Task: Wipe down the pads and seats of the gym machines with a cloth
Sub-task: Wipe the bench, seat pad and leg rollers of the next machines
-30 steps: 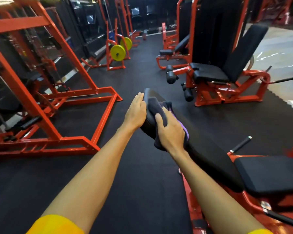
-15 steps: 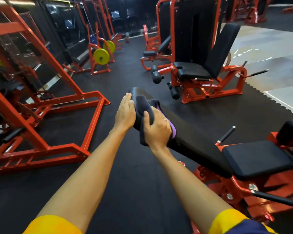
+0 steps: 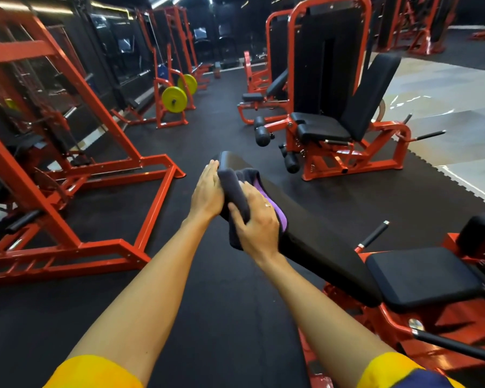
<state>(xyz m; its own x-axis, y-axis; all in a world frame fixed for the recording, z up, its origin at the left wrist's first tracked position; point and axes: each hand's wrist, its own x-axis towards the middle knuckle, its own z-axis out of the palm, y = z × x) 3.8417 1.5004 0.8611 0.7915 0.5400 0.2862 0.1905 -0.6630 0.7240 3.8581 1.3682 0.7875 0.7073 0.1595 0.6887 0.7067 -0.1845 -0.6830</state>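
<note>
Left hand (image 3: 206, 193) flat, fingers straight, braced against the left edge of the bench back pad (image 3: 319, 242) near its far end. Just right of it and touching, the dark cloth (image 3: 231, 182) with a purple edge is draped over that edge. Right hand (image 3: 256, 225) curls thumb and fingers over the cloth and presses it down. The pad's long axis runs from the far end at the hands toward the near right, ending at the seat (image 3: 423, 278). Unwiped length probably lies rightward and nearer, so the right hand is better placed to sweep.
</note>
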